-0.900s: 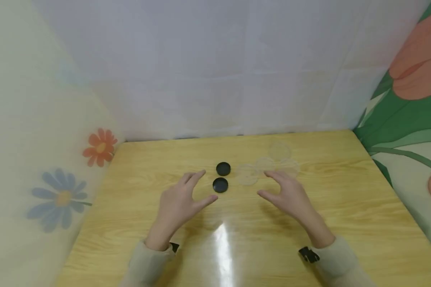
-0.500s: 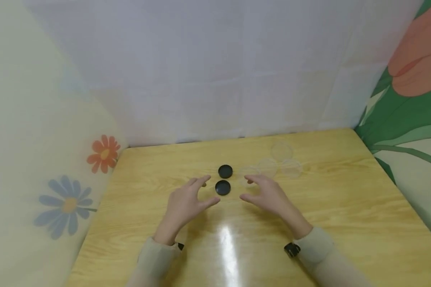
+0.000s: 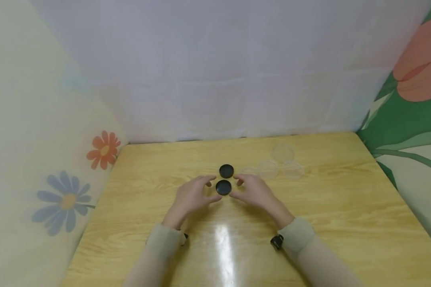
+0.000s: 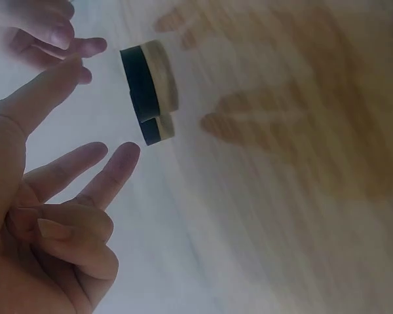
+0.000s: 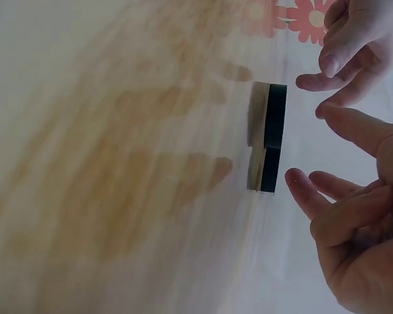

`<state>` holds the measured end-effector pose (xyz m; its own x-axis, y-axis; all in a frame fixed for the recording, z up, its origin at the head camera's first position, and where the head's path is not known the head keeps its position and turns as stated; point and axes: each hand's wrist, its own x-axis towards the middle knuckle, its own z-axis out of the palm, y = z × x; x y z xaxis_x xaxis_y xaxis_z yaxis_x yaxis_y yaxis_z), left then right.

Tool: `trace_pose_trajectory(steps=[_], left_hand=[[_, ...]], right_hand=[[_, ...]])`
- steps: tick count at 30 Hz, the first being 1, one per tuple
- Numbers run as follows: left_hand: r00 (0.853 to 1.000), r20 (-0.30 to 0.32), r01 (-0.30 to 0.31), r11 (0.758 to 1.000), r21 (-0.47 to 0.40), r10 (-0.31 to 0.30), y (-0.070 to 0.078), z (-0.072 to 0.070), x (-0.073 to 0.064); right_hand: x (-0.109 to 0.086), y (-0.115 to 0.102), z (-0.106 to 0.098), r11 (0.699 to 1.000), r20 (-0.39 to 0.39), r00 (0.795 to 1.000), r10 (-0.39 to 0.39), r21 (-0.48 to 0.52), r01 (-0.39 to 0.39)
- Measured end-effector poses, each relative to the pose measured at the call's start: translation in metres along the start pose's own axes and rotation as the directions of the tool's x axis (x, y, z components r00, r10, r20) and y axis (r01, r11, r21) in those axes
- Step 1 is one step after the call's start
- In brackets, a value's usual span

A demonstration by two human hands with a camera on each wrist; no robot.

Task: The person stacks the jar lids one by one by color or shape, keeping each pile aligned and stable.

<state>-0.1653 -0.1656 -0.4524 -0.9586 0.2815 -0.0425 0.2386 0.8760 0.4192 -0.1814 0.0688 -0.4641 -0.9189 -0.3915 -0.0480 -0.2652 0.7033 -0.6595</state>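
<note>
One black lid (image 3: 223, 187) between left hand (image 3: 193, 195) and right hand (image 3: 256, 193), second lid (image 3: 226, 171) just beyond; hands empty, fingers apart.

We saw a wood-grained table (image 3: 344, 223) against a pale, creased cloth (image 3: 208, 79), with a red flower (image 3: 104, 150) and a blue flower (image 3: 67, 201) printed at left and a coral tulip (image 3: 422, 59) among green leaves (image 3: 413, 115) at right

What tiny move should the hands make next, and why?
I think the left hand and right hand should sink a bit and close gently on the near black disc. They're on either side of it, holding nothing, and both wrist views show a gap between their fingertips and the discs.
</note>
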Motion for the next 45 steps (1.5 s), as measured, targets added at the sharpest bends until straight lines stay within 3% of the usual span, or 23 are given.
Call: trace_pose_trajectory(steps=[8,15,24,35,45], left_hand=[[0.998,0.059,-0.009,0.999,-0.039,0.011,-0.005,0.005,0.013],[0.996,0.086,-0.019,0.998,-0.063,0.025,-0.006,0.006,0.018],[0.993,0.108,-0.044,0.995,-0.093,0.054,-0.008,0.005,0.024],[0.99,0.12,-0.067,0.996,-0.052,0.073,-0.009,0.012,0.03],[0.988,0.133,-0.074,0.997,-0.009,0.074,-0.003,0.008,0.024]], right_hand=[[0.013,-0.004,0.006,1.0,0.045,0.999,0.029,0.01,-0.029],[0.023,-0.004,0.011,1.0,0.116,0.993,0.027,-0.006,-0.026],[0.03,-0.008,0.011,0.999,0.139,0.99,0.026,-0.044,-0.02],[0.03,-0.006,0.014,0.998,0.147,0.989,-0.014,-0.064,0.023],[0.026,-0.007,0.015,1.0,0.159,0.987,-0.004,-0.029,0.009]])
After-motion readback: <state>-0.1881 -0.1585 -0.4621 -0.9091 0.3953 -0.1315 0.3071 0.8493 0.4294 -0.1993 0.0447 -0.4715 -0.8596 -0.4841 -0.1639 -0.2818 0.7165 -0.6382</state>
